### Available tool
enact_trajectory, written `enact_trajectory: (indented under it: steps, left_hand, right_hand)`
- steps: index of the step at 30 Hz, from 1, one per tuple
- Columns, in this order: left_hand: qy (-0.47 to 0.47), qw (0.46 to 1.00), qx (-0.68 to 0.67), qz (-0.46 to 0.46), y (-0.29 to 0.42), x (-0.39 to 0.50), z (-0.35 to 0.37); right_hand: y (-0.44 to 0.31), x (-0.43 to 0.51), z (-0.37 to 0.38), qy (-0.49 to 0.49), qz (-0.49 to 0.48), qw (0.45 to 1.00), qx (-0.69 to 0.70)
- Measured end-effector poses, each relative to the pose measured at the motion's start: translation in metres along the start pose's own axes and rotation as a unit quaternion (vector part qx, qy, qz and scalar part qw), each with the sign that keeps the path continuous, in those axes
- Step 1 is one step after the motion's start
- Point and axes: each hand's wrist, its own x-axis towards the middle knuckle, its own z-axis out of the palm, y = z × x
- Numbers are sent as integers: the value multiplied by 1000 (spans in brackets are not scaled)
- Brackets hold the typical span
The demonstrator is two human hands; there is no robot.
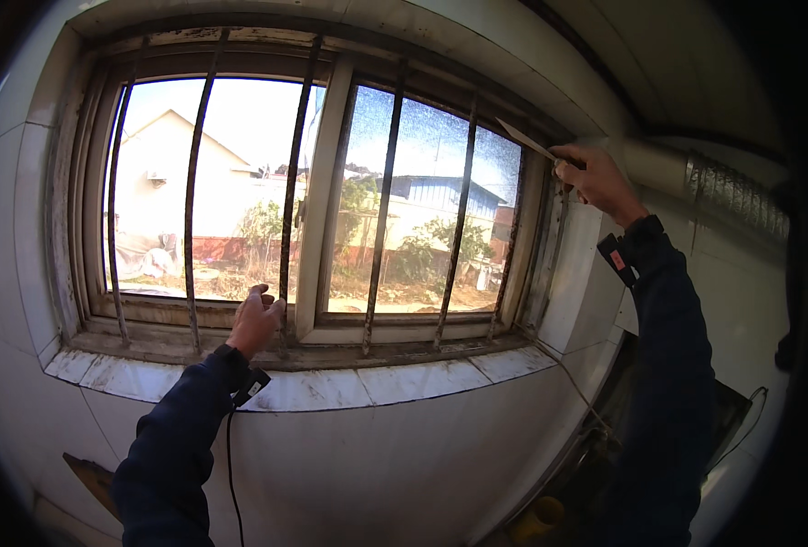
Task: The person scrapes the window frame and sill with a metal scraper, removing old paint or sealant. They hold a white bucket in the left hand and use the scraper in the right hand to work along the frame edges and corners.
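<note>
A window with a worn frame and several rusty vertical metal bars fills the view ahead. My right hand is raised at the window's upper right side, closed around the handle of a thin pointed blade, perhaps a knife or scraper. The blade points up and left, near the upper right corner of the frame. My left hand is at the lower middle, beside a vertical bar; its fingers are bent and partly spread. Whether they touch the bar is hard to tell. Both wrists carry a small dark device.
A tiled sill with dirt smears runs below the bars. A foil duct meets the wall at right. A cord hangs from the sill's right corner. Dark objects and a yellow item lie low right; a brown board is low left.
</note>
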Motion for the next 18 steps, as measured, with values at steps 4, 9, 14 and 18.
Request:
enact_trajectory:
  steps: [4, 9, 14, 18]
  left_hand:
    - [-38, 998, 48, -11, -2, 23, 7]
    - [-74, 977, 191, 66, -5, 43, 1]
    - [-67, 955, 269, 104, -10, 42, 1]
    - [-54, 956, 264, 115, -8, 38, 3]
  right_hand:
    - [-36, 68, 30, 70, -53, 993, -74]
    - [-62, 145, 53, 186, -243, 925, -227]
    - [-77, 190, 65, 251, -293, 885, -260]
    - [-83, 207, 60, 246, -270, 888, -280]
